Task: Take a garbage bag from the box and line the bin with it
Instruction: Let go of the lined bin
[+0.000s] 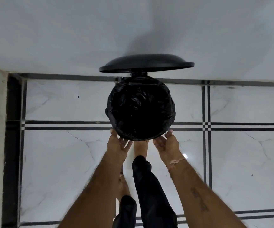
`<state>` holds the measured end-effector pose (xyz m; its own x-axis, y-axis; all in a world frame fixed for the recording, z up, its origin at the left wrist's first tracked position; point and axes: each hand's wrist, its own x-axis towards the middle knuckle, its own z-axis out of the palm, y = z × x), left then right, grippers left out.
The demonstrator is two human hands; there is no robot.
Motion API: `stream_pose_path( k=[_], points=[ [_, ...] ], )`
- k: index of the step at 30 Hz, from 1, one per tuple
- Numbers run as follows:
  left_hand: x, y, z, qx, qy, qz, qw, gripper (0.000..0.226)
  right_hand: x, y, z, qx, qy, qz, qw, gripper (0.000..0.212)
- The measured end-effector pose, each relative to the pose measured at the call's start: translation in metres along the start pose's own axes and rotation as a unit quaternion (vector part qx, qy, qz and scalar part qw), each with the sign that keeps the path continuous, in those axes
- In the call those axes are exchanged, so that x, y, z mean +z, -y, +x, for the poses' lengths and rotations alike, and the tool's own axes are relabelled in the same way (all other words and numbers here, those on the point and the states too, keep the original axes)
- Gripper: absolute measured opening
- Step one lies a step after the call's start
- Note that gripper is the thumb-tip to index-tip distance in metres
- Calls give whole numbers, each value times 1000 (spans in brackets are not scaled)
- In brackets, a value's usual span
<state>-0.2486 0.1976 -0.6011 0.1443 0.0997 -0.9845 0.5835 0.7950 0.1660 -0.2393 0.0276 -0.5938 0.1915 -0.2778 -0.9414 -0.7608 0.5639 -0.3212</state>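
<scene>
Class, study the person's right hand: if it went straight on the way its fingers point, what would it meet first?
The right hand would first meet the black garbage bag, at its near edge where the plastic is folded outward. The hand looks almost on the plastic already, though depth is hard to judge from this view.

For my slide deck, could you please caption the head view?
Under the raised bin lid, left hand and right hand flank the stretched black garbage bag.
</scene>
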Motion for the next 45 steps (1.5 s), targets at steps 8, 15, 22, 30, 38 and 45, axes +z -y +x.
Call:
stream_pose_path(
  k=[8,15,22,30,38,45],
  points=[
    [59,-84,-102,253,-37,138,957,93,51,101,-88,-299,10,-140,944,80],
    [117,-137,-137,337,73,293,892,85,87,179,-115,-419,71,-295,856,77],
    [97,-123,-126,383,42,384,839,52,63,166,-109,-412,52,-404,815,80],
    [34,-62,-103,472,47,447,759,73,14,89,-71,-434,22,-458,776,78],
    [-17,22,-1,536,3,410,738,100,-23,15,12,-501,17,-478,721,77],
    [-23,47,46,553,-4,417,722,99,-25,-10,62,-529,10,-499,686,89]
  ],
)
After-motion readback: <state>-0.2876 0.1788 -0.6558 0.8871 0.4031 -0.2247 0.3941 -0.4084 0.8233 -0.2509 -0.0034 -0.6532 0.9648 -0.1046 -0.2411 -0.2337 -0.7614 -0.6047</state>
